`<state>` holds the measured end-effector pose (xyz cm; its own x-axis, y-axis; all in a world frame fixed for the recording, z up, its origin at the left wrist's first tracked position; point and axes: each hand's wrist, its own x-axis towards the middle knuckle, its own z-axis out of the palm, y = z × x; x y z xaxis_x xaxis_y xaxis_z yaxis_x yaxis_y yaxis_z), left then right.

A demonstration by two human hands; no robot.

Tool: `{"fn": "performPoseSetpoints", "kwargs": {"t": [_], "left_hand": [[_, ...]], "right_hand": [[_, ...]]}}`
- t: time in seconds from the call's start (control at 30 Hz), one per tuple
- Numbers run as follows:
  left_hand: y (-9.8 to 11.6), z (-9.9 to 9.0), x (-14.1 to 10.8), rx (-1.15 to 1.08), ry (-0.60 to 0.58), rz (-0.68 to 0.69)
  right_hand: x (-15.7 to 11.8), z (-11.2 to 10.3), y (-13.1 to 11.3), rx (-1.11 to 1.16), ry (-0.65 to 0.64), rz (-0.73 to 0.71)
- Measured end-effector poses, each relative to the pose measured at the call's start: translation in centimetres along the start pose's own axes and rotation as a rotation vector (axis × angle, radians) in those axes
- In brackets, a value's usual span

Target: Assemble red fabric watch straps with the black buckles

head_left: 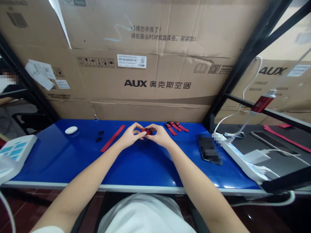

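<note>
Together, left hand (130,136) and right hand (159,135) meet fingertip-to-fingertip, each grip pinching the red strap roll (146,131).

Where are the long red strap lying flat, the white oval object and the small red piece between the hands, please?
long red strap (113,138), head view, middle of its length.
white oval object (71,130), head view, centre of its top.
small red piece (147,131), head view, part showing between the fingertips.
</note>
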<state>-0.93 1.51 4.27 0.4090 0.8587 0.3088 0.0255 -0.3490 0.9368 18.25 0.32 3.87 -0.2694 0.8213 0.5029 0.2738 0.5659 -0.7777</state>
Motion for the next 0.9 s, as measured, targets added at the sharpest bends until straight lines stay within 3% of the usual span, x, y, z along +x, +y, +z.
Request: {"fn": "performPoseSetpoints", "kwargs": {"t": [0.1, 0.3, 0.4, 0.57, 0.7, 0.8, 0.9], "left_hand": [[-0.1, 0.2, 0.1, -0.013, 0.058, -0.029], [-0.2, 0.8, 0.0, -0.283, 0.022, -0.111], [0.3, 0.4, 0.1, -0.308, 0.048, -0.133], [0.1, -2.3, 0.7, -0.029, 0.045, -0.175], [-0.9, -3.2, 0.7, 0.228, -0.053, -0.222], [-1.3, -2.9, 0.3, 0.374, -0.167, -0.225], [-1.5, -2.4, -0.1, 0.581, -0.255, -0.112]], "right_hand": [[0.0, 0.1, 0.1, 0.002, 0.003, -0.001], [0.0, 0.6, -0.4, 0.084, -0.015, 0.011], [0.0, 0.4, -0.5, 0.092, -0.04, 0.039], [0.2, -1.5, 0.6, -0.108, -0.135, 0.05], [0.2, -1.8, 2.4, -0.321, -0.259, 0.039], [0.2, -0.9, 3.8, -0.446, -0.207, 0.023], [0.4, 0.1, 4.7, -0.536, -0.09, 0.108]]}}
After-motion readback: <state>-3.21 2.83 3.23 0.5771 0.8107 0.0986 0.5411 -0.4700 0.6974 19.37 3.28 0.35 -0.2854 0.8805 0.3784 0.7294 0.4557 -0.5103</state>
